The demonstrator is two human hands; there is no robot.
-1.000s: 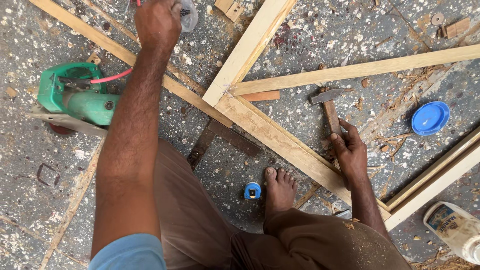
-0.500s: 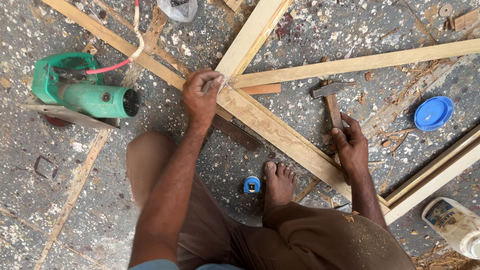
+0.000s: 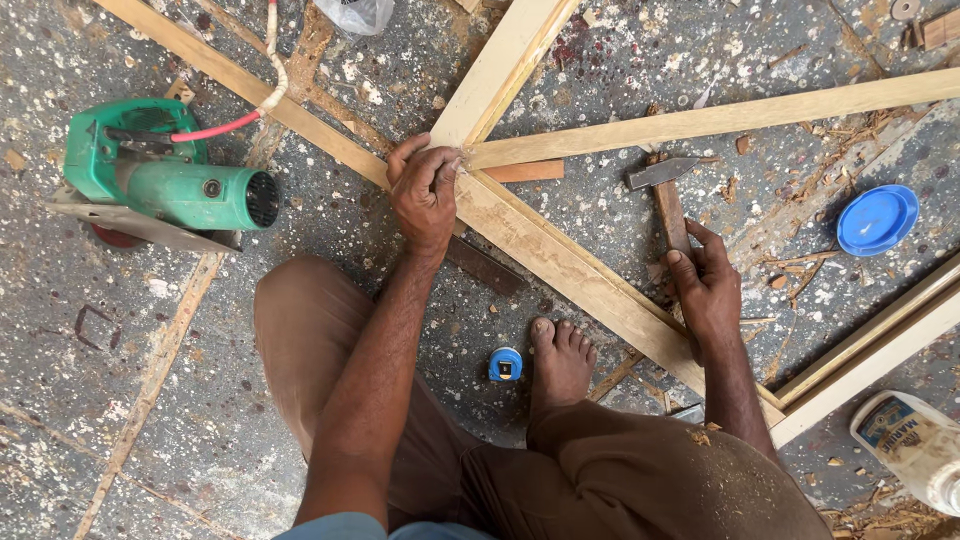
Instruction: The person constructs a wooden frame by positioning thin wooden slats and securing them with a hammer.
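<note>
My left hand (image 3: pixel 425 190) rests with pinched fingers on the joint where three wooden battens meet: a long diagonal one (image 3: pixel 560 265), an upright pale one (image 3: pixel 505 60) and one running right (image 3: pixel 720 115). Whether something small sits between the fingertips I cannot tell. My right hand (image 3: pixel 705 285) grips the wooden handle of a hammer (image 3: pixel 665 185) whose steel head lies on the floor beyond the diagonal batten. My bare foot (image 3: pixel 560 360) is planted beside that batten, next to a small blue tape measure (image 3: pixel 505 365).
A green circular saw (image 3: pixel 165 180) with a red-and-white cord lies at the left. A blue lid (image 3: pixel 875 220) sits at the right, a white plastic bottle (image 3: pixel 915 445) at the lower right, a clear bag (image 3: pixel 360 12) at the top. More battens (image 3: pixel 880 345) run along the right.
My left hand came back from the far top of the floor, near the bag, down onto the batten joint. The right hand stayed on the hammer handle.
</note>
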